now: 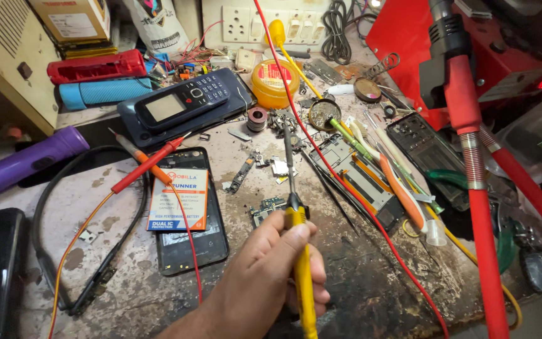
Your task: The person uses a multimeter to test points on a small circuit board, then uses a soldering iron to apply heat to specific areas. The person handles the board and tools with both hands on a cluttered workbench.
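Right hand (271, 276) wrapped tight round the yellow soldering iron (299, 251) near the front edge of the worktop (359, 276), tip aimed at the small circuit board (268, 207) in the middle. Left hand not seen, so cannot tell. Probably light and stiff, hot at the thin tip, best held by the yellow handle. Tiny board likely thin, easy to break, best pinched at its sides. Little free room: open phone with battery (180, 201) just left, red wire (346, 188) and tools right, red pole (481, 207) near the right edge.
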